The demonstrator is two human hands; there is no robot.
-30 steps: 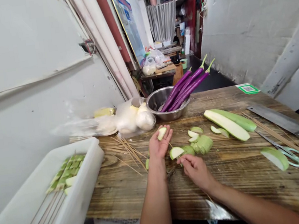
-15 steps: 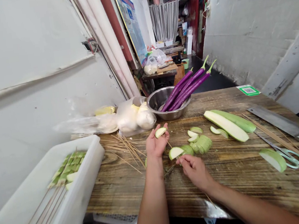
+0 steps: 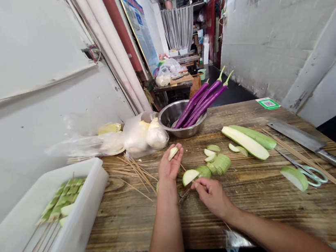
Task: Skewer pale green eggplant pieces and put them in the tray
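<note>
My left hand is turned palm up with its fingers curled, holding a half-moon zucchini slice at the fingers. Between thumb and fingers, my right hand pinches a thin wooden skewer. Threaded on that skewer is another half-moon zucchini slice, just beyond the right fingertips. The skewer's tip points toward the left palm, apart from the slice there. Beside the right hand, a row of cut zucchini slices leans on the wooden table, with loose slices behind.
At left, a white plastic tub holds skewered slices. Loose skewers lie near bagged food. A steel bowl holds purple eggplants. Rightward are zucchini halves, scissors, a zucchini chunk and a cleaver.
The view has turned slightly right, so everything sits further left. The slice in my left hand has tilted steeper. My right hand keeps its pinch on the skewer.
</note>
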